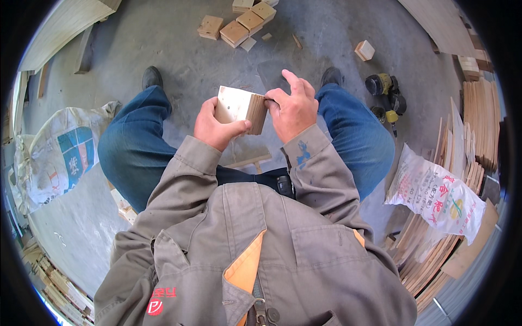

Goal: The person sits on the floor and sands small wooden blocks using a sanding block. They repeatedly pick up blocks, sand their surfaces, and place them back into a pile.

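Woven plastic is what's sitting far left, a white sack [51, 157] with blue print slumping on the grey concrete floor [185, 65], and next to it the person's blue-jeaned knee is spreading out wide since they're sitting or crouching low. Moving in, the left hand [216, 126] is gripping a pale wooden block [241, 107] from its left side, thumb lying along the bottom edge and fingers wrapping behind, so the block is sitting right in that hand, held up between the knees and over the floor. The right hand [293, 107] is pressing against the block's right edge, where the layered end grain is showing, index finger sticking up and the rest curling in; it might be pinching something small against that edge, but honestly I can't tell from this angle. If I were doing this, I'd be keeping the left grip firm and the block square to my eyes, with the right fingertips running flat along the edge rather than poking at it, and keeping it clear of the lap. Up top, a loose cluster of similar wooden blocks [239, 27] is lying on the floor, well apart from both hands. Further right a yellow and black nail gun [387, 95] is resting by the right knee, then another printed sack [435, 193] is draping over stacked thin wood sheets [478, 122].
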### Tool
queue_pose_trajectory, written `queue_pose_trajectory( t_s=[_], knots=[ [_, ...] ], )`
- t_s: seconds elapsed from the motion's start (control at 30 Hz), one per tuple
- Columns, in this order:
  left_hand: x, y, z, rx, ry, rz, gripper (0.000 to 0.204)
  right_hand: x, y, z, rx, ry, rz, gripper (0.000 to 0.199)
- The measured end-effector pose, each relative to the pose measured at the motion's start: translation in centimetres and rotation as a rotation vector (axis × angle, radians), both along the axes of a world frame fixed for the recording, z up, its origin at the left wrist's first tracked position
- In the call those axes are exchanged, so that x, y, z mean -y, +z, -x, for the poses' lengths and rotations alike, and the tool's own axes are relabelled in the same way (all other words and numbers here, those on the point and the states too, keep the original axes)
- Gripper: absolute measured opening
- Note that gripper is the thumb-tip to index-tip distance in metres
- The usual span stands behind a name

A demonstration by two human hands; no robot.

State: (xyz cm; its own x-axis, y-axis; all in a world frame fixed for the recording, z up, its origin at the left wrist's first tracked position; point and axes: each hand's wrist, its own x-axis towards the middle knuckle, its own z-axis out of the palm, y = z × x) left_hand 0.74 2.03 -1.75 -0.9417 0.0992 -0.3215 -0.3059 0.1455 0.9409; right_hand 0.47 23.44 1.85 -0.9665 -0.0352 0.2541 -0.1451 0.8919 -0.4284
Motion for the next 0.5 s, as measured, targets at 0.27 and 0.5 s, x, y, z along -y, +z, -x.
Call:
queue_pose_trajectory(
  t_s=[0.27, 0.5],
  knots=[
    [0.14, -0.01, 0.06, -0.039, -0.026, 0.104, 0.088, 0.16, -0.14, 0.04, 0.017, -0.007, -0.015, 0.017],
    [0.1, -0.32, -0.11, -0.056, -0.012, 0.171, 0.09, 0.2, -0.33, 0.06, 0.015, 0.01, -0.045, 0.016]
  ],
)
